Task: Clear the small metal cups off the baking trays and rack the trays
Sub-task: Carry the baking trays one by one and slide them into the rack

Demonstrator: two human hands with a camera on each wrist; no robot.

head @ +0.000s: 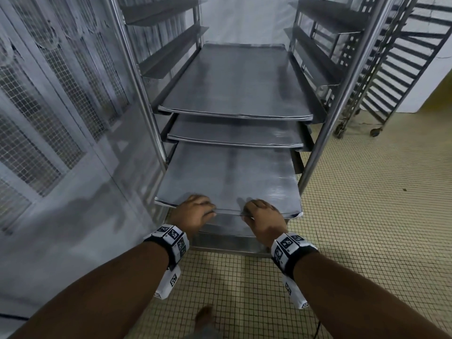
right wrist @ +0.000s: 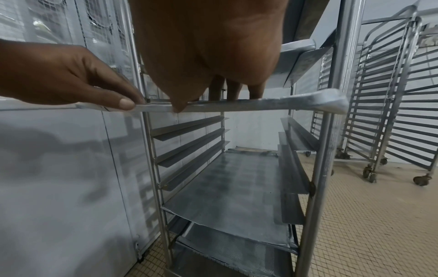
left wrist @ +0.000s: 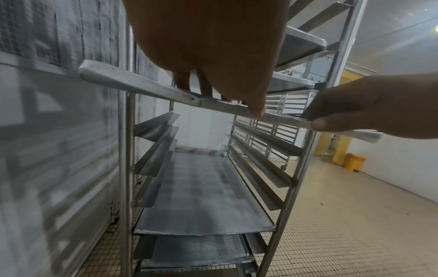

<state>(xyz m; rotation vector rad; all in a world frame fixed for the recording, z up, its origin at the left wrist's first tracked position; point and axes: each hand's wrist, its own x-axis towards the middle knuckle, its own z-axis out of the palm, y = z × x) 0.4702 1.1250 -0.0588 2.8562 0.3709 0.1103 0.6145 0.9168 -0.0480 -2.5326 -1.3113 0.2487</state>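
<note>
Hands first: I see my left hand (head: 195, 211) and right hand (head: 261, 216) gripping the baking tray (head: 227, 174) by its near edge. It sticks halfway out of the rack (head: 325, 133).

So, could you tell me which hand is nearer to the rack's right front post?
Right. The right hand grips the tray's front edge nearer the right front post; the left hand grips it farther left.

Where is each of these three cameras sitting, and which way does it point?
Head: worn on the head, looks down at the rack; both forearms, left hand and right hand show.
Left wrist: under the left hand, faces into the rack; right hand enters at the side.
Right wrist: under the right hand, facing likewise.
All share the held tray.
</note>
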